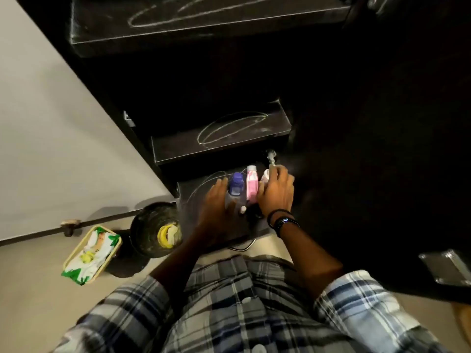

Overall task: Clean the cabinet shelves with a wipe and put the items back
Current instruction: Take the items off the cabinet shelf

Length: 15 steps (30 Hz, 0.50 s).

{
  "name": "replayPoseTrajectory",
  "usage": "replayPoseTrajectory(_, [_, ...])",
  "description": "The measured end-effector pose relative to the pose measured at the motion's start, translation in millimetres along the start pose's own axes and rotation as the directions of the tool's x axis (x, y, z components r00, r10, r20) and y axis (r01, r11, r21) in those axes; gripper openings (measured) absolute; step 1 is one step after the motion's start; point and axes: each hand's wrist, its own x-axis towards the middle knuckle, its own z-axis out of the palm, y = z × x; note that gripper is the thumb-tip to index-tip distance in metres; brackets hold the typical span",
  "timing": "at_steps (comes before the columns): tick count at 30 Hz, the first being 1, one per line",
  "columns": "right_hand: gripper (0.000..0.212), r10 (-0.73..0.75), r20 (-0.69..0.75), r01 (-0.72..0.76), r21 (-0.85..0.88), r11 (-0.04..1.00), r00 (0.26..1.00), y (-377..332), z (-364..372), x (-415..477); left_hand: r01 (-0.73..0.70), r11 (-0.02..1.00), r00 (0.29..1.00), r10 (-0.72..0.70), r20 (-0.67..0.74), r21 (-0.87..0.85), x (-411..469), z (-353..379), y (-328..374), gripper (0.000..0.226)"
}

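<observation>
Fingers [222, 185] straight, left hand [216, 208] flanks blue-capped bottle [236, 184]; right hand [277, 193] grips white bottle [265, 176].

Dim, soft picture; dark cabinet [356, 123] swallows detail, edges bend

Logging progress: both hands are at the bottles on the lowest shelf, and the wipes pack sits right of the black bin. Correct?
No: the head view shows the wipes pack left of the black bin; the rest holds.
</observation>
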Motion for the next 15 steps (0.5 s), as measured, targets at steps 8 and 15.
replayPoseTrajectory(8, [0.059, -0.025, 0.299, 0.054, -0.087, 0.995, 0.954, 36, -2, 53, -0.03, 0.957, 0.99, -0.012, 0.144, 0.289, 61, 21, 40, 0.077])
replayPoseTrajectory(15, [0.039, -0.038, 0.347, 0.048, -0.021, 0.999, 0.937, 37, -2, 76, 0.015, 0.931, 0.961, -0.114, 0.252, 0.365, 87, 28, 29, 0.063])
